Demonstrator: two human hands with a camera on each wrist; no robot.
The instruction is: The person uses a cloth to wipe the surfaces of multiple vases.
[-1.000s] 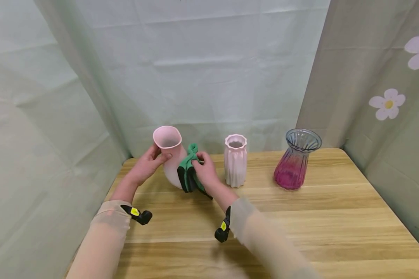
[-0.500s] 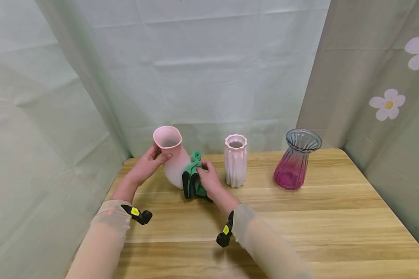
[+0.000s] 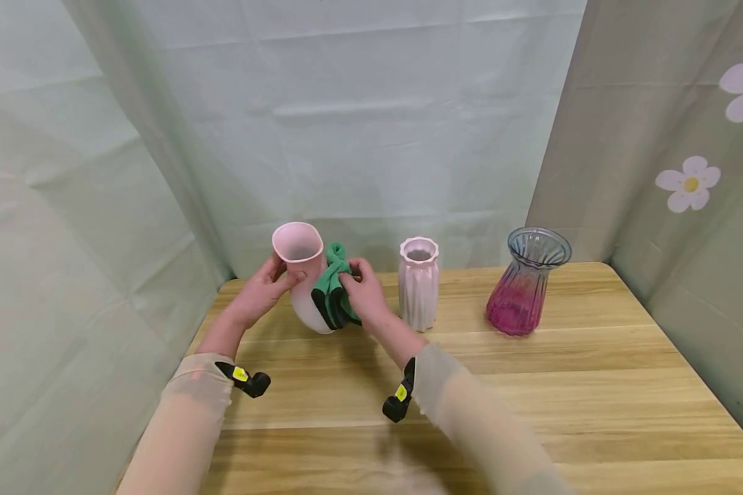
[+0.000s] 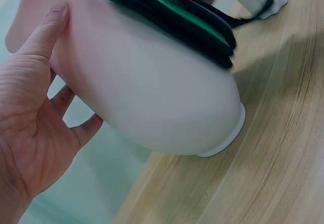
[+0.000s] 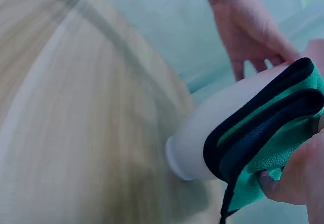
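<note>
A pink-to-white vase leans over on the left part of the table, its wide mouth tipped up. My left hand grips its neck, thumb in front and fingers behind, as the left wrist view shows. In my right hand is a bunched green cloth with black edging, pinched between thumb and fingers. The folded cloth lies along the vase's right side and covers part of it. In the right wrist view, the vase's white foot shows at the wooden surface.
A pale pink fluted vase stands just right of my right hand. Farther right is a glass vase, blue at the rim and magenta below. A curtain hangs behind the wooden table.
The cloth in my right hand slid down along the vase's side, then came back up toward the neck. My left hand and the vase stay almost still.
</note>
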